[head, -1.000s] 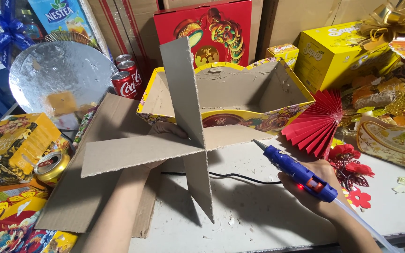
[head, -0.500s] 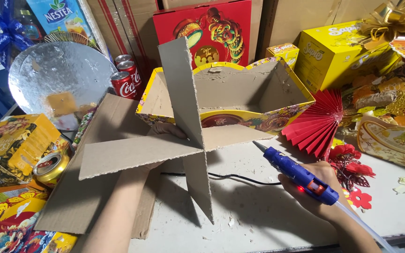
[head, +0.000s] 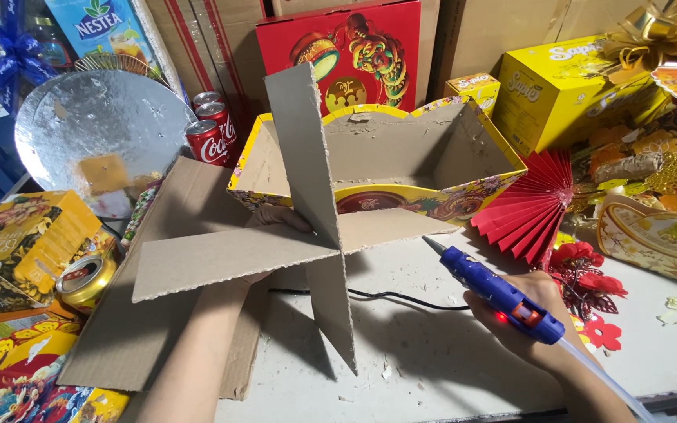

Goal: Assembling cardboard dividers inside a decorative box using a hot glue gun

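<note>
Two brown cardboard strips are slotted together into a cross [head: 307, 235] that stands tilted above the white table [head: 432, 360]. My left hand [head: 280, 219] reaches under the cross and holds it; only the fingertips show behind the upright strip. My right hand [head: 530, 317] grips a blue glue gun [head: 495, 294] with a red light on. Its nozzle points up-left, close to the right end of the flat strip, with a small gap between them. A clear glue stick juts from the gun's back.
An open yellow-rimmed cardboard box [head: 385, 157] sits behind the cross. A flat cardboard sheet [head: 158, 313] lies at left. Red soda cans [head: 213, 137], a round silver board [head: 92, 129], a gold can [head: 84, 278], a red paper fan [head: 526, 207], yellow boxes [head: 566, 90] and a black cord [head: 401, 299] crowd the table.
The gun's nozzle has crept slightly nearer the flat strip's right end. The cross and my left hand stay almost still.
</note>
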